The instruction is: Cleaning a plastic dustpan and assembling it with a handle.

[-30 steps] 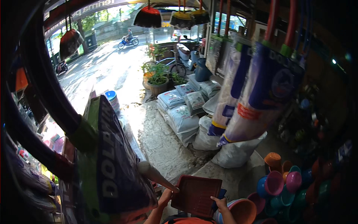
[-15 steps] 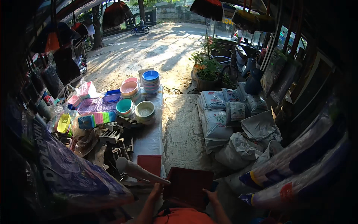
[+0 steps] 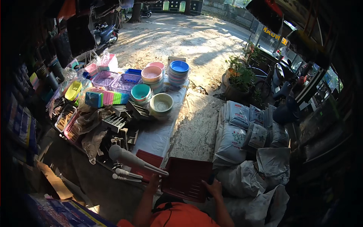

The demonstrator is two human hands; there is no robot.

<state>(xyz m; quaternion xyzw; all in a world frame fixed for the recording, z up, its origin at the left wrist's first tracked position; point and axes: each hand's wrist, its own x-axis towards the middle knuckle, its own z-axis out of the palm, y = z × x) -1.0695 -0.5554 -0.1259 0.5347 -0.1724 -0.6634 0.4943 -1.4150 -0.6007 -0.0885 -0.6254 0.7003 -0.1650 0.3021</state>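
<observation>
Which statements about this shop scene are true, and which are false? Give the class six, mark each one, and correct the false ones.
1. The left hand is at the thin end of the white club. True.
2. The club's thick end points to the right. False: it points to the left.
3. The right hand is at the right side of the tray. True.
4. The tray is pale green. False: it is dark red.
5. The blue basin is to the right of the yellow basket. True.
6. The blue basin is at the bottom of its stack. False: it is on top.
</observation>
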